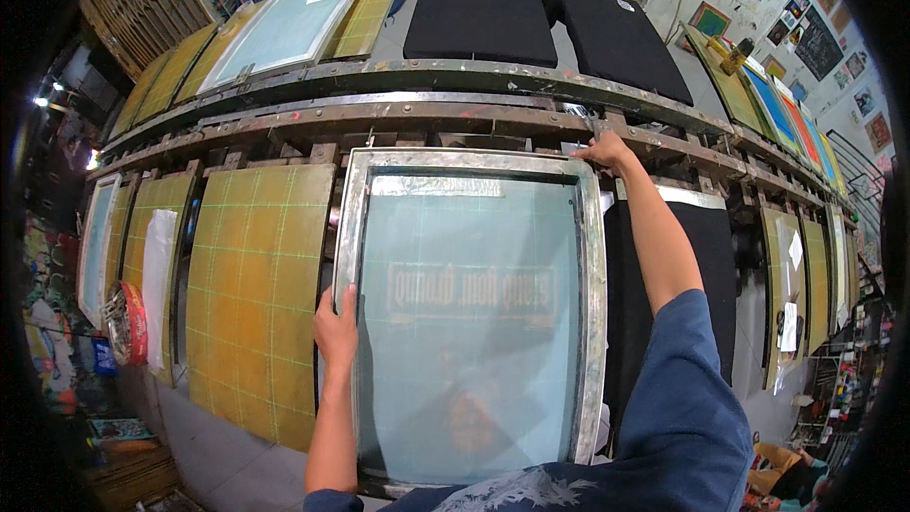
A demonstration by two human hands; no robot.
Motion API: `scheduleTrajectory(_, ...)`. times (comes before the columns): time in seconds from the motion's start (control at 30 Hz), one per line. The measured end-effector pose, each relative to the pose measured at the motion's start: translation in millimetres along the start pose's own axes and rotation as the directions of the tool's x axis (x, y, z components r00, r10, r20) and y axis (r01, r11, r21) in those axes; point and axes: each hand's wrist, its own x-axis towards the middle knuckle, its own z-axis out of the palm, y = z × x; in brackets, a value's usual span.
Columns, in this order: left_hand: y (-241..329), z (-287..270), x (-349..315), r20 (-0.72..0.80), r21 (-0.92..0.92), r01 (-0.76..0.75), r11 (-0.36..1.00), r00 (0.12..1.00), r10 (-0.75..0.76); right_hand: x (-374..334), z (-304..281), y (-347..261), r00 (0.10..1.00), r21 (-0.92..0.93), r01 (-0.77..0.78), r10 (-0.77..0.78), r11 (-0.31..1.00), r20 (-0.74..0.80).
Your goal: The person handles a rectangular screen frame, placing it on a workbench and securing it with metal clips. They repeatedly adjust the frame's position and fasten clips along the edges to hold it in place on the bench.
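Note:
A screen printing frame (592,322) with pale blue mesh lies in front of me, its lettering reading backwards through the mesh. A strip of shiny tape crosses the mesh near the far end. My left hand (336,327) is closed around the frame's left side, thumb on top. At the far right corner, the bent fingers of my right hand (607,152) rest on the frame's edge, beside a small metal fitting (580,112) on the rail. Exactly how those fingertips grip is hard to see. The frame's near end is partly hidden by my shirt.
Long metal rails (436,123) run across beyond the frame. A yellow gridded board (256,303) stands left, with a red-labelled container (128,322) farther out. Black fabric on a board (673,275) lies right; two more black-covered boards (482,14) sit across the rails.

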Motion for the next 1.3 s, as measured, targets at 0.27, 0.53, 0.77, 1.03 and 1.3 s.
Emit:
scheduleTrajectory(0.27, -1, -1, 2, 0.033, -0.051, -0.015, 0.999, 0.999, 0.017, 23, -1, 22, 0.994, 0.153, -0.046, 0.030, 0.987, 0.105)
scheduleTrajectory(0.53, 2, -3, 0, 0.021, -0.005, -0.016, 1.000, 1.000, 0.016, 7, -4, 10, 0.999, 0.146, 0.009, -0.014, 0.989, 0.036)
scheduleTrajectory(0.77, -1, -2, 1, 0.006, -0.025, -0.013, 1.000, 1.000, 0.013, 7, 3, 3, 0.998, 0.055, -0.054, 0.054, 0.997, -0.007)
scheduleTrajectory(1.03, 1, -10, -2, -0.004, 0.007, -0.002, 1.000, 1.000, 0.002, -2, 1, -16, 0.993, 0.062, -0.030, 0.023, 0.998, 0.119)
scheduleTrajectory(1.3, -1, 0, 2, 0.031, -0.008, -0.011, 1.000, 0.999, 0.011, 21, -3, 27, 0.998, 0.287, -0.005, -0.015, 0.958, 0.066)
